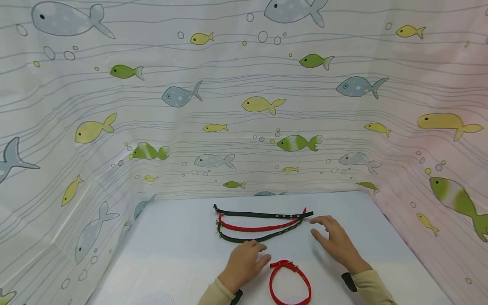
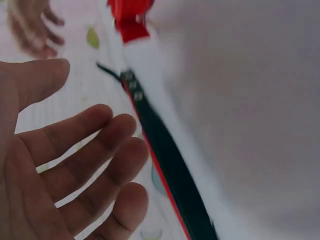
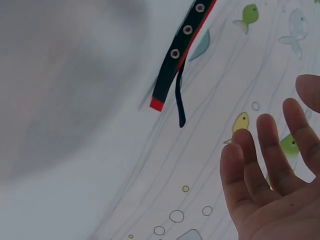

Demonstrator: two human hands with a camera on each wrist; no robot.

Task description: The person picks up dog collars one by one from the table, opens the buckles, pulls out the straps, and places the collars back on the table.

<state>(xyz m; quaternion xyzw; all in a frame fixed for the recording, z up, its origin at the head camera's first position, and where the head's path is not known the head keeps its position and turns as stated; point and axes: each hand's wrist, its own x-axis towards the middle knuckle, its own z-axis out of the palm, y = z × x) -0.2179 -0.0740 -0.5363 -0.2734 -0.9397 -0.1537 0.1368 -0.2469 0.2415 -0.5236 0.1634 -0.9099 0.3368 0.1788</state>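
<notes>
Well, nearest first: on the table [image 1: 171, 254], the loop [image 1: 271, 283], red, lying flat, round and so without a clear long axis, fastened at the edge facing away, short free end pointing left. Just left of the loop and slightly beyond, the left hand [image 1: 244, 262]: fingers loosely bent and parted, gripping nothing, thumb just beside that free end. Right of the loop and well beyond, the right hand [image 1: 337, 241], likewise relaxed and bearing nothing. So, judged by spacing, easier to reach with the left than with the right, going rightward and toward the body. Beyond the loop, stretched left to right in a shallow curve, the near black strap [image 1: 271, 236], close by the left fingertips; cannot tell whether touching. Farther beyond the loop, the red strap [image 1: 248, 229], along much the same line, then the far black strap [image 1: 248, 214], straighter; right ends gathered and crossing beyond the loop's right side, near the right fingertips. Hence easier to reach, at those ends, with the right hand; buckled ends well left of the loop. Farthest beyond the loop, the curtain [image 1: 228, 57], pale, fish-patterned
</notes>
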